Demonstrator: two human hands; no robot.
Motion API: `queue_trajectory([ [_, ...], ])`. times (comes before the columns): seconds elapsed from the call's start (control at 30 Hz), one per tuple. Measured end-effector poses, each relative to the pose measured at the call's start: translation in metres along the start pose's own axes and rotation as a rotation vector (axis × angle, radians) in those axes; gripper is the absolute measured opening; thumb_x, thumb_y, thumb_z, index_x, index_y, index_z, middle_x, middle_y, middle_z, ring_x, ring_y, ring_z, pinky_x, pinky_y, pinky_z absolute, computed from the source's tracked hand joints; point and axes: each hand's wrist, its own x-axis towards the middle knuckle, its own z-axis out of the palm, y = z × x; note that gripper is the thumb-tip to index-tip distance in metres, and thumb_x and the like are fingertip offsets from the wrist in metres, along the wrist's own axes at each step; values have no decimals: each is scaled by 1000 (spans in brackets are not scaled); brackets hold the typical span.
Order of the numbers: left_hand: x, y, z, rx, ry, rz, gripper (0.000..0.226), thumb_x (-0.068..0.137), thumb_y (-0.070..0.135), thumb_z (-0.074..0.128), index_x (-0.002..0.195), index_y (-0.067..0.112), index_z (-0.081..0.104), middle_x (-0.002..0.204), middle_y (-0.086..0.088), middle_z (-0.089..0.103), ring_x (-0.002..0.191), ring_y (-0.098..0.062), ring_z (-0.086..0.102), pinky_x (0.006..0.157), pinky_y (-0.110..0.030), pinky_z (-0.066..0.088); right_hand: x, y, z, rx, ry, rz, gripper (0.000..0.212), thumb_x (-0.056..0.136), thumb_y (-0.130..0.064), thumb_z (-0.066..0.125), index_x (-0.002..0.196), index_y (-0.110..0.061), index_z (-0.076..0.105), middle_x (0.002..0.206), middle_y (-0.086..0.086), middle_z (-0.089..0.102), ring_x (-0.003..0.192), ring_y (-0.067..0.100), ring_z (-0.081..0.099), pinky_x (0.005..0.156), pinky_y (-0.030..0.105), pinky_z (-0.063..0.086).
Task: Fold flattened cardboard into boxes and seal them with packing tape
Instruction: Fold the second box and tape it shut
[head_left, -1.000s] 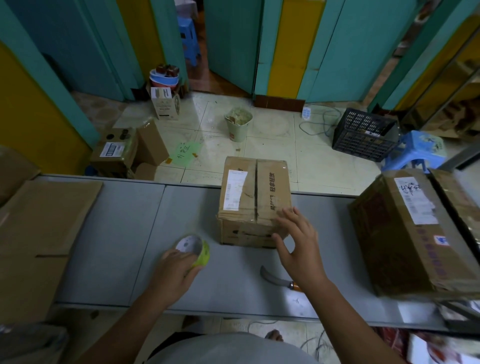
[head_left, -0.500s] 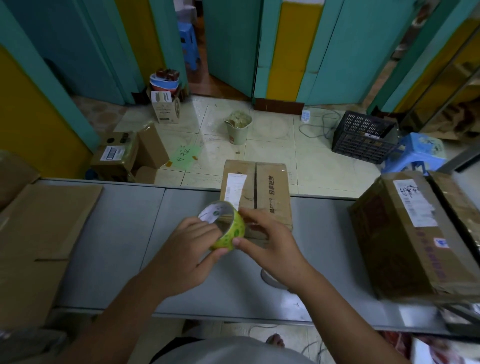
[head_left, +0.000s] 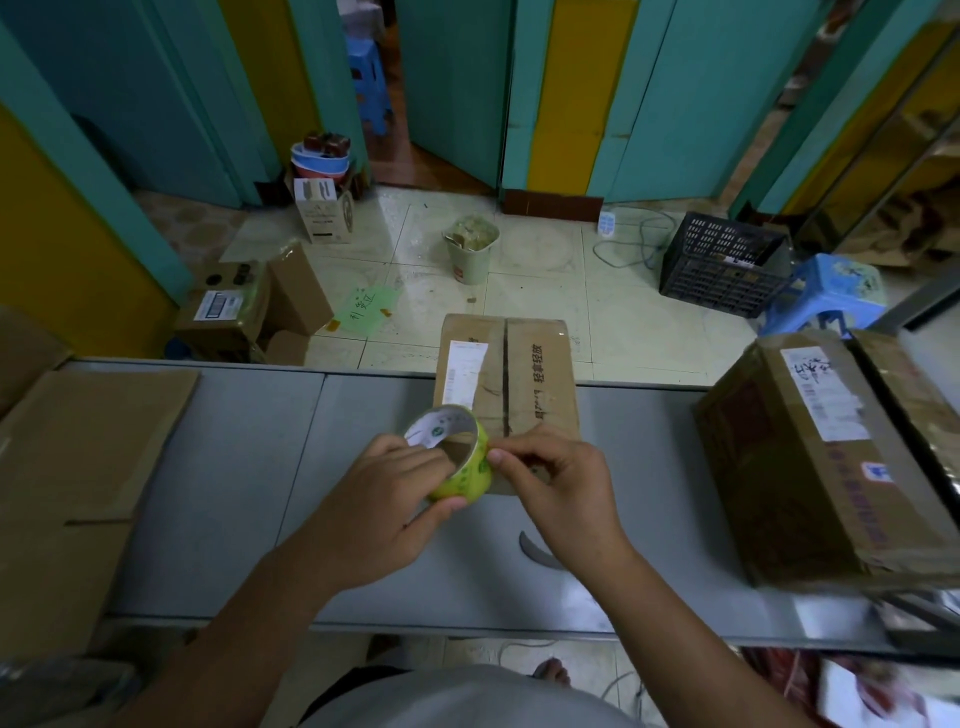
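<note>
A small folded cardboard box (head_left: 540, 374) with a white label stands at the far middle of the grey table (head_left: 234, 467), its top flaps closed along a centre seam. In front of it I hold a yellow-green roll of packing tape (head_left: 465, 475) above the table. My left hand (head_left: 384, 499) grips the roll from the left and below. My right hand (head_left: 558, 480) pinches at the roll's right edge with thumb and forefinger. Flattened cardboard (head_left: 78, 467) lies on the table's left side.
A knife (head_left: 537, 551) lies on the table under my right wrist. A large taped box (head_left: 810, 467) stands at the right end. Beyond the table, on the floor, are a bin (head_left: 470, 249), a black crate (head_left: 722, 265), a blue stool (head_left: 826, 296) and open boxes (head_left: 244, 312).
My left hand lifted the tape roll off the table and brought it in front of the box. My right hand left the box's edge and came to the roll.
</note>
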Motion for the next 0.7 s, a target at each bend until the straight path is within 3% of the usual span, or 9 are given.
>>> queue_trajectory([
  [0.13,1,3,1,-43,-16,10,26,99,41,62,86,37,40,78,21,38,71,-7,38,68,-21,33,-1,2,-2,-58,-63,48,19,95,-9,74,92,-27,77,89,-16,74,88,6,70,76,11,51],
  [0.23,-2,2,3,-87,-37,-88,35,97,52,60,74,27,50,67,14,45,63,-16,49,57,-26,34,0,2,-8,-55,-146,106,20,100,-9,67,89,-26,71,90,-15,72,84,5,67,74,14,51],
  [0.3,-3,-2,2,-98,-44,-143,36,97,57,59,73,32,54,62,10,53,54,-9,48,52,-23,33,-1,4,-13,11,-172,170,18,102,-12,65,89,-24,72,88,-7,73,81,13,67,74,28,57],
  [0.4,1,-10,-2,-133,-113,-301,49,92,74,55,66,33,60,76,10,76,51,-6,61,48,-23,41,-8,4,-18,121,-183,215,16,102,-18,66,90,-26,73,89,5,73,86,39,65,77,52,57],
  [0.53,10,-13,-3,-192,-207,-576,60,74,96,57,72,38,72,54,17,68,44,1,64,50,-24,41,-16,11,-20,223,-139,234,13,102,-19,65,93,-22,74,91,3,76,84,52,64,79,65,54],
  [0.63,16,-12,-5,-292,-215,-564,58,71,97,58,72,41,72,55,15,69,47,1,65,49,-21,41,-12,16,-16,465,-49,372,16,102,-9,62,97,3,71,96,20,76,92,44,72,93,52,59],
  [0.7,17,-10,-10,-504,-236,-529,50,74,90,65,70,41,74,59,9,71,52,-3,69,50,-17,44,-7,18,-17,634,-34,449,25,100,-9,63,102,16,67,104,33,71,98,44,70,93,47,61],
])
